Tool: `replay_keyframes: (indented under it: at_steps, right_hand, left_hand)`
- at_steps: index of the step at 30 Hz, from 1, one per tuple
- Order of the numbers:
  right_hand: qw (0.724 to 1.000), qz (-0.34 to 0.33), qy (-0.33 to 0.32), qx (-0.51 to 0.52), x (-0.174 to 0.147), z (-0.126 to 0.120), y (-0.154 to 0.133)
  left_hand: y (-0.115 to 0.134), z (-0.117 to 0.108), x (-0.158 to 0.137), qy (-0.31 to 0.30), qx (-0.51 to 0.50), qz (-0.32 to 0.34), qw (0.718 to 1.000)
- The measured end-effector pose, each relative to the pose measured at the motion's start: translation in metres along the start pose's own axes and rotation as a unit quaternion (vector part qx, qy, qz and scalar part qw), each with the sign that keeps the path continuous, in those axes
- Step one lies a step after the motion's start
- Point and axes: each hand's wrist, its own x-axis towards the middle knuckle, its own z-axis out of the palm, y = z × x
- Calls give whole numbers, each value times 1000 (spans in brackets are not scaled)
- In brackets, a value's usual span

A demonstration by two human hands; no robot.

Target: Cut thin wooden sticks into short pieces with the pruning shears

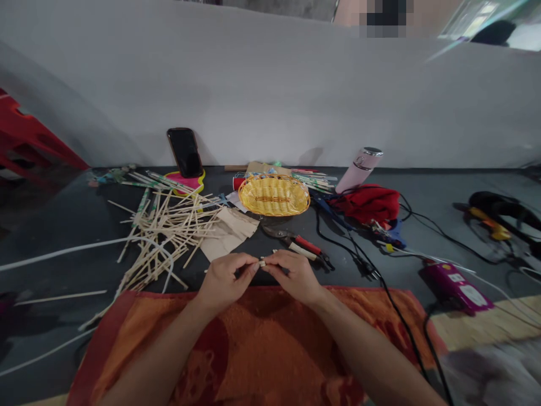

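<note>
My left hand [230,276] and my right hand [293,276] meet above the near edge of the work surface. Their thumbs and fingertips are pinched around small pale stick pieces [262,263], short and light wooden in look; the fingers hide most of them. Just beyond my right hand lie cutting pliers [298,242] with one red and one white handle. A heap of thin pale sticks [169,225] spreads to the left of my left hand. Brown paper [228,232] lies partly under that heap. Below my forearms an orange towel [270,344] is spread.
A yellow woven basket [274,195] stands at the back middle. Left of it a phone [185,152] leans upright. Toward the right are a pink bottle [359,169], a red cloth [367,203], a purple box [459,287] and black cables [384,287]. A white wall [270,84] closes the back.
</note>
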Motion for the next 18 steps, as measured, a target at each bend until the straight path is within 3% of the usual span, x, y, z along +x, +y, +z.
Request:
replay_keyframes:
  at_steps: [18]
  right_hand:
    - [1000,-4,1,4,-1,1,1]
  left_hand:
    - [-1,1,0,7,9,-2,1000]
